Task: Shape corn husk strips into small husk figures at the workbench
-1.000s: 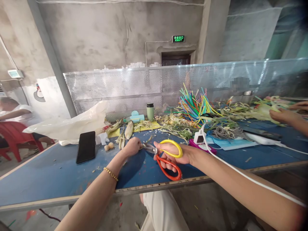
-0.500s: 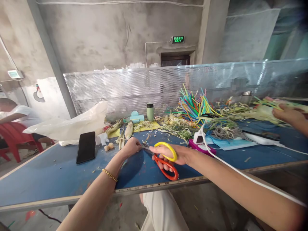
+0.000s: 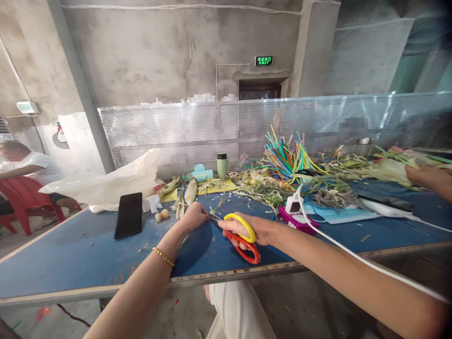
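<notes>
My right hand (image 3: 243, 228) is wrapped round a pair of scissors (image 3: 251, 258) with one yellow and one red handle loop. Their blades point left, and the tips reach the fingertips of my left hand (image 3: 193, 216). Those left fingers are pinched together just above the blue table; whatever they hold is hidden or too small to name. A gold bead bracelet is on my left wrist. Just beyond my left hand lie dry corn husks (image 3: 190, 192) and two small round tan pieces (image 3: 162, 215).
A black phone (image 3: 129, 215) lies on the left, near a white plastic bag (image 3: 106, 181). Behind are a green bottle (image 3: 222, 167) and colourful pipe cleaners (image 3: 289, 157). A white cable (image 3: 339, 252) runs from a magenta power strip (image 3: 296, 220). Another person's hand (image 3: 423, 173) holds husks at right.
The scissors' handle loops have come closer together in my right hand. My left hand stays pinched in nearly the same place. The view has shifted slightly.
</notes>
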